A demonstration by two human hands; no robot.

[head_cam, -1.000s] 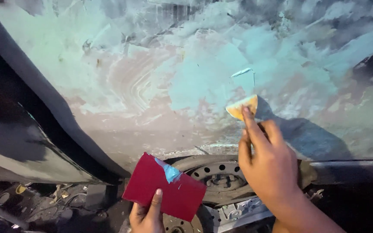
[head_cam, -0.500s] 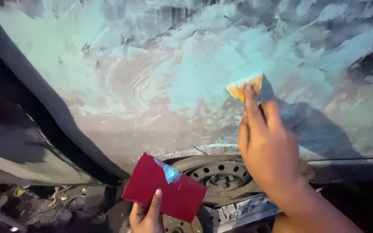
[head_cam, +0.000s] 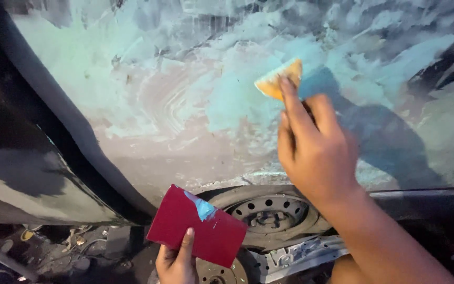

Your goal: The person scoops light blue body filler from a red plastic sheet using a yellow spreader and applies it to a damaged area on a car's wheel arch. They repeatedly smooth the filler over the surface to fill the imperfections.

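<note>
A: Item one, nearest the camera?

B: Left hand (head_cam: 177, 260), low in view, thumb clamped over a red card (head_cam: 196, 225) that serves as a mixing board. A dab of pale blue-green filler (head_cam: 202, 206) sits near the card's upper edge.

A: Item two?

B: Right hand (head_cam: 313, 150), fingers closed around a small yellow spreader (head_cam: 280, 79), blade edge pressed against the car body panel (head_cam: 185, 105).

A: Handling note for this step?

B: My judgement: keep the blade at a shallow angle with even pressure, and draw in long overlapping passes so edges feather out instead of ridging.

A: Item three, the panel?

B: Upright, filling the upper view. Patchy blue-green filler over grey, with curved swipe marks left of centre and bare dark patches at far right.

A: Remaining?

B: A steel wheel (head_cam: 269, 213) below the panel, between the two hands.
</note>
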